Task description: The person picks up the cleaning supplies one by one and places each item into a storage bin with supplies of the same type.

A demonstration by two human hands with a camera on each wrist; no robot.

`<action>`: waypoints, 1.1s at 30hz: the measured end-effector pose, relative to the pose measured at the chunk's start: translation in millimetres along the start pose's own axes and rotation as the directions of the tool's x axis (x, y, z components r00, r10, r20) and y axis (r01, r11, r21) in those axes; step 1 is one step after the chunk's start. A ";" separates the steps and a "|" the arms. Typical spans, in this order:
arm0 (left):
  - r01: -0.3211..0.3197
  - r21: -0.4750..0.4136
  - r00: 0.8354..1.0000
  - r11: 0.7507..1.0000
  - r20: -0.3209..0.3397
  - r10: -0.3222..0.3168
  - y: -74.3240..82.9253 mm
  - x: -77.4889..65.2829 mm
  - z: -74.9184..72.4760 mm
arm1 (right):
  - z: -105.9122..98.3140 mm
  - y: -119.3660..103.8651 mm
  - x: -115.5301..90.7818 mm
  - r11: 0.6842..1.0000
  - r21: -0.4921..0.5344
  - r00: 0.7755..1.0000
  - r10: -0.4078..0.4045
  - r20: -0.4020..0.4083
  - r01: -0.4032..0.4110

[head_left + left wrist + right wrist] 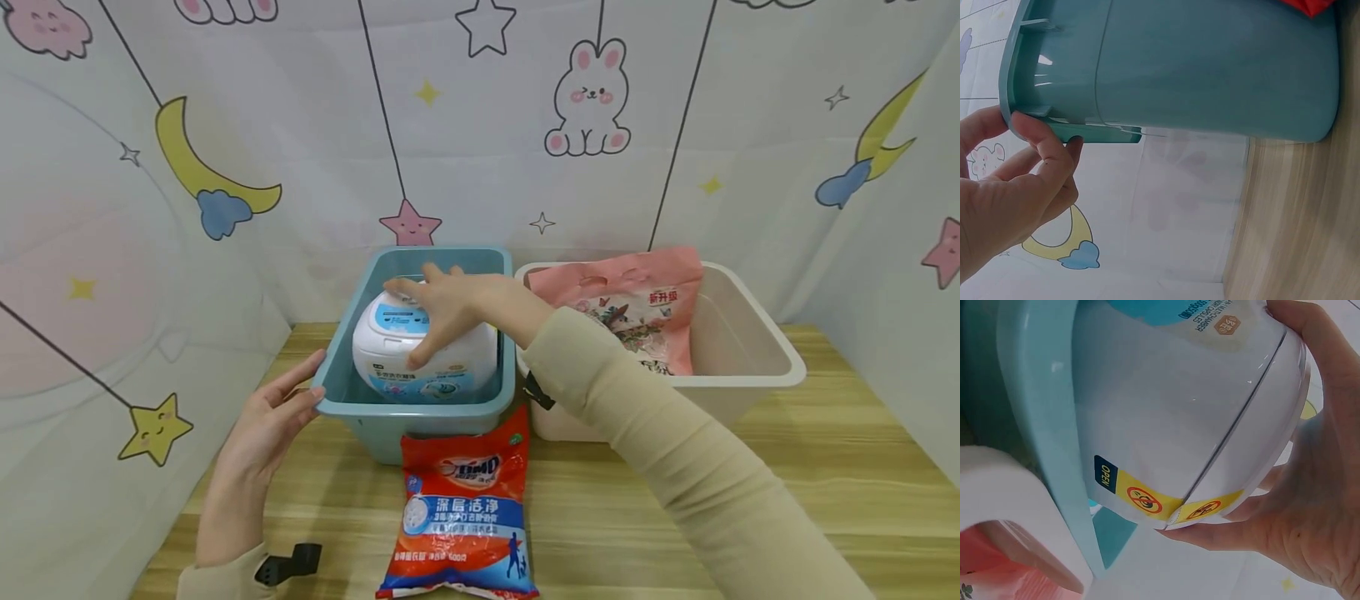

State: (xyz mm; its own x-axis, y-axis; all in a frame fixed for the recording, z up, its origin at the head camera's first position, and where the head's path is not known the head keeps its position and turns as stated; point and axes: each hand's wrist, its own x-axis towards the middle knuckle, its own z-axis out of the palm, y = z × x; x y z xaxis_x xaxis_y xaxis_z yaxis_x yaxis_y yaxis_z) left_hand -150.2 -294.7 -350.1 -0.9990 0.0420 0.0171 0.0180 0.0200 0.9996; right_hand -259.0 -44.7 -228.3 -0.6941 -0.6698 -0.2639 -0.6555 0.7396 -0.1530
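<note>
A white laundry capsule box (375,354) with blue labels and a rounded lid sits inside the blue-green plastic bin (416,411). From above, my right hand (461,307) grips its top, thumb at the front and fingers spread over the far side. The right wrist view shows that hand (1297,512) around the lid end of the box (1166,419), beside a yellow warning strip. At the bin's near left corner, my left hand (258,425) pinches the rim. The left wrist view shows its thumb and fingers on the rim's edge. How far down the box rests is hidden.
A red and blue detergent powder bag (461,517) leans against the bin's front on the wooden table (750,500). To the right stands an off-white bin (750,381) holding a pink bag (637,308). A patterned cloth (495,142) hangs behind and at the sides.
</note>
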 end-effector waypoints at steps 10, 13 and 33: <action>0.012 -0.012 1.000 1.000 -0.002 -0.012 -0.2 -0.5 0.3 | 9.7 0.8 7.1 0.999 0.018 0.998 0.030 0.061 -0.031; -0.004 -0.019 1.000 1.000 0.007 0.004 -0.6 -1.0 0.2 | 12.7 1.1 8.0 0.999 0.028 0.997 0.034 0.074 -0.036; -0.037 -0.017 0.999 0.999 0.021 0.037 -1.5 -1.5 0.3 | 26.7 0.8 18.4 0.999 -0.017 0.991 0.038 0.130 -0.036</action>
State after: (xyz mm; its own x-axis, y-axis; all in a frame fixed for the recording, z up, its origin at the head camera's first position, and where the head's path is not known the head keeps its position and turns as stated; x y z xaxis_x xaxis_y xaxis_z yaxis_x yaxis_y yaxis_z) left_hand -148.8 -294.5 -351.6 -0.9965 0.0636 0.0538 0.0540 0.0012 0.9985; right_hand -264.3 -54.6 -258.8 -0.6738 -0.6272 -0.3906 -0.6353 0.7617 -0.1272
